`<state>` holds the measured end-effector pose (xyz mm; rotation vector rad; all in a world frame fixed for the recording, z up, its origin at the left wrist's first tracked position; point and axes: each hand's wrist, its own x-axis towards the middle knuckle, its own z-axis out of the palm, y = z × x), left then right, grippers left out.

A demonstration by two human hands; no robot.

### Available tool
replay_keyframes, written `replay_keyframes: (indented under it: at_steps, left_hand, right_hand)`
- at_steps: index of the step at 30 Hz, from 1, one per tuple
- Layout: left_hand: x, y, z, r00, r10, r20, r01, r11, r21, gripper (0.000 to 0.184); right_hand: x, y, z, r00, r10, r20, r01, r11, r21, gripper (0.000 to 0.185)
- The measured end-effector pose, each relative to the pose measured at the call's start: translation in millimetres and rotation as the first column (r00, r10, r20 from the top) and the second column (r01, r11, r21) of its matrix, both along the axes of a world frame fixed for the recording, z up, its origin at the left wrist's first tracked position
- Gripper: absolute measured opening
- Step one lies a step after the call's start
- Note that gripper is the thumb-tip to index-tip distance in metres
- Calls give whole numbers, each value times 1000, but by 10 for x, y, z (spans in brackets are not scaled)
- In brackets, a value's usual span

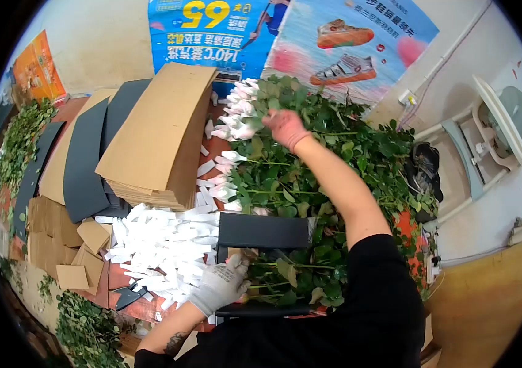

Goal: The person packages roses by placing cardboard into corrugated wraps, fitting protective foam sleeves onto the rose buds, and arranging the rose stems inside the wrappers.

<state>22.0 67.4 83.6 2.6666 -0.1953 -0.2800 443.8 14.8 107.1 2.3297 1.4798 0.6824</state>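
My right hand (288, 129), in a pinkish-red glove, reaches over the rose pile (279, 165). Its bent fingers close at a rose just beside the sleeved heads, with blurred green at the fingertips. White and pale pink sleeves cover the rose heads (239, 110) along the pile's left side. My left hand (221, 284), in a grey-white glove, is curled near the front edge beside a black sheet (264, 230). What its fingers hold is hidden. Leafy stems (297, 273) lie right of this hand, below the sheet.
A heap of white sleeves (160, 245) lies left of my left hand, near a black tool (131, 296). Behind stand stacked cardboard sheets (156, 129) and black sheets (86, 162). Small cardboard pieces (52, 230) lie farther left. A white high chair (481, 147) stands right.
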Motion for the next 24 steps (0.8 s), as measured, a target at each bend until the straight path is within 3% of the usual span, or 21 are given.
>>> replay_keyframes:
  at_steps: [2, 3, 4, 7, 8, 9, 10, 11, 12, 13, 14, 15, 18, 19, 21, 22, 23, 24]
  left_hand:
    - [-23, -11, 24, 999, 6, 35, -6, 1000, -13, 50]
    - [-49, -20, 29, 998, 28, 62, -26, 999, -25, 50]
    - [-78, -17, -43, 993, 9, 119, -7, 1000, -17, 50]
    - [-133, -15, -78, 991, -25, 132, 17, 998, 65, 51]
    - [-141, -17, -64, 981, -70, 179, 40, 985, 169, 54]
    - [-133, -33, -150, 994, -12, 107, 7, 998, 55, 54]
    - [-125, -33, -72, 1000, -15, 20, 14, 997, 78, 55]
    - [-153, -38, -129, 998, -10, 61, 5, 997, 81, 57]
    - [-173, -26, -218, 987, -61, 149, 40, 989, 143, 59]
    - [-121, -70, -120, 999, -38, -34, 42, 993, 110, 59]
    - [-129, -101, -23, 998, -26, -57, 32, 995, 93, 59]
    - [-114, -107, 28, 998, -2, -66, 8, 997, 82, 59]
    - [-129, -63, -61, 998, -6, 63, 6, 1000, -7, 56]
    - [-183, 12, -278, 934, -77, 348, 51, 995, 83, 53]
    - [-232, 30, -184, 970, -30, 242, 27, 1000, 16, 51]
    - [-240, 13, -153, 983, -16, 185, 7, 999, 48, 51]
    - [-235, 20, -195, 974, -56, 218, 23, 988, 150, 53]
    - [-264, 17, -277, 955, 15, 295, -10, 1000, -19, 45]
  right_hand:
    - [-14, -224, 893, 991, -104, 84, 91, 986, 138, 26]
    - [411, -496, 1055, 949, -181, 260, 86, 937, 339, 25]
    - [203, -768, 1634, 901, -330, 282, 154, 850, 503, 23]
    - [343, -1910, 3056, 894, -448, -11, 220, 418, 881, 30]
    - [349, -2297, 3429, 855, -508, 104, 80, 327, 942, 41]
    - [274, -2658, 3781, 775, -594, 216, 52, 400, 915, 42]
    - [-36, -2771, 3981, 773, -571, 277, -53, 377, 925, 47]
    - [-284, -2886, 4180, 679, -669, 304, 33, 441, 897, 35]
    - [-503, -2933, 4213, 270, -644, 716, 222, 765, 605, 30]
    - [-689, -2815, 4171, -52, -226, 973, 535, 816, 218, 27]
    - [-1255, -2520, 3902, 600, -383, 702, 139, 914, 380, 24]
    - [-1827, -2223, 3633, 942, 87, 324, -289, 701, 652, 22]
    - [-2292, -2214, 2932, 897, 1, 442, -145, 945, 292, 23]
    - [-2484, -2162, 2607, 927, -2, 375, -54, 989, 138, 30]
    - [-2737, -1908, 1831, 972, 192, 136, -202, 977, 64, 41]
    - [-2917, -1792, 1585, 997, 68, 35, -63, 990, -124, 38]
    - [-2948, -1750, 1198, 983, 66, -172, -68, 998, -9, 34]
    - [-3004, -1711, 870, 933, 8, -361, -6, 1000, 6, 29]
